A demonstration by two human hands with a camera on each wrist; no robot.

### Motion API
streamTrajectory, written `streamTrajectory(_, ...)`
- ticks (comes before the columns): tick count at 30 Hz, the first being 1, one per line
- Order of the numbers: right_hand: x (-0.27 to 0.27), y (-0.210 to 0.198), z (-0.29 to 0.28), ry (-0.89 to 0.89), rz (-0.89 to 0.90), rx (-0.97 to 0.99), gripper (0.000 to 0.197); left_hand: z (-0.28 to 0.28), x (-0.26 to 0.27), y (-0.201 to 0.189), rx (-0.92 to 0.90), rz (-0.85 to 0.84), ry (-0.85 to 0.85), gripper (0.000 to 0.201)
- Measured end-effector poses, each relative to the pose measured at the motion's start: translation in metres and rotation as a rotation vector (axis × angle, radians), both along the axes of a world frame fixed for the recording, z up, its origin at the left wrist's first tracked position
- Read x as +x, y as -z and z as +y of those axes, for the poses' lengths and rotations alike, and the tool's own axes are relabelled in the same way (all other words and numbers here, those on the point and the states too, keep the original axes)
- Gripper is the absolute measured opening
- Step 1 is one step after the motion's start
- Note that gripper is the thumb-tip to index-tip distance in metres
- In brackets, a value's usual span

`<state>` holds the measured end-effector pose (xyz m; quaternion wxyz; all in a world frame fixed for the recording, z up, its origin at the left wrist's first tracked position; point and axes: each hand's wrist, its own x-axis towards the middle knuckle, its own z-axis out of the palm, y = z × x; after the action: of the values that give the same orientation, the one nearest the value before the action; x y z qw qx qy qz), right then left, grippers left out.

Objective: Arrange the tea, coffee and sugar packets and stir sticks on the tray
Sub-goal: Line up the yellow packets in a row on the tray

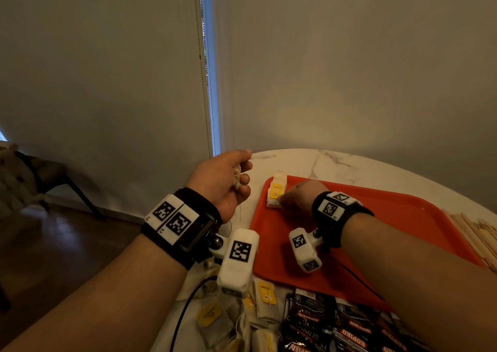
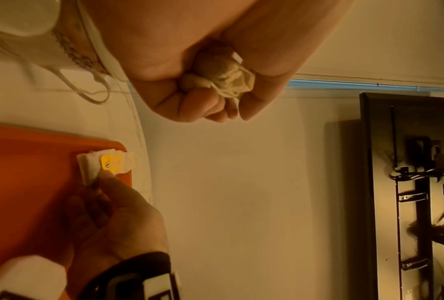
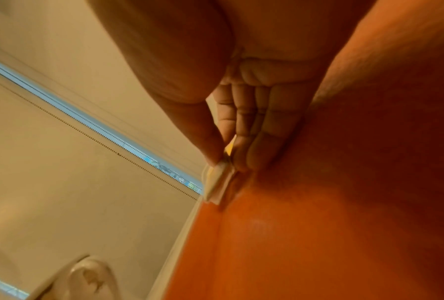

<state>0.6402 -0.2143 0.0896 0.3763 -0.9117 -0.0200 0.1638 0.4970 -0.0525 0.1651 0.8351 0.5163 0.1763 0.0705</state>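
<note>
An orange tray lies on the marble table. In its far left corner a tea bag with a yellow tag rests against the rim; my right hand pinches its near edge between thumb and fingers, as the left wrist view shows at the tea bag and the right wrist view at the tea bag. Left of the tray, above the table edge, my left hand is curled round a bunched tea bag with its string hanging down.
Loose tea bags with yellow tags and dark coffee sachets lie at the near edge of the table. Wooden stir sticks lie right of the tray. A wall and a blind stand behind; a chair is at far left.
</note>
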Motion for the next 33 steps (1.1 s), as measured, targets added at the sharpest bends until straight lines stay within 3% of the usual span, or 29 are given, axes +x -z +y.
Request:
streamTrajectory(2, 0.002, 0.003, 0.001, 0.012, 0.012, 0.001, 0.032, 0.001, 0.001, 0.000, -0.011, 0.000, 0.001, 0.008)
streamTrajectory(7, -0.001, 0.010, -0.004, 0.062, 0.073, 0.314, 0.012, 0.000, 0.001, 0.003, -0.035, 0.016, 0.017, 0.010)
streamTrajectory(12, -0.008, 0.004, -0.006, 0.072, 0.076, 0.378, 0.007, -0.006, -0.003, 0.002, -0.074, 0.068, 0.083, 0.019)
streamTrajectory(15, -0.022, -0.016, -0.016, 0.066, -0.016, 0.408, 0.009, -0.013, -0.007, 0.004, -0.077, 0.097, 0.120, 0.029)
streamTrajectory(21, -0.075, -0.053, -0.031, -0.189, -0.255, 0.607, 0.015, -0.036, -0.011, 0.008, -0.002, 0.125, 0.133, 0.030)
streamTrajectory(28, -0.103, -0.053, -0.032, -0.436, -0.331, 0.540, 0.034, -0.056, -0.003, 0.009, 0.015, 0.159, 0.113, 0.019)
streamTrajectory(33, -0.096, -0.050, -0.034, -0.417, -0.389, 0.535, 0.014, -0.061, 0.002, 0.012, 0.016, 0.130, 0.082, 0.019)
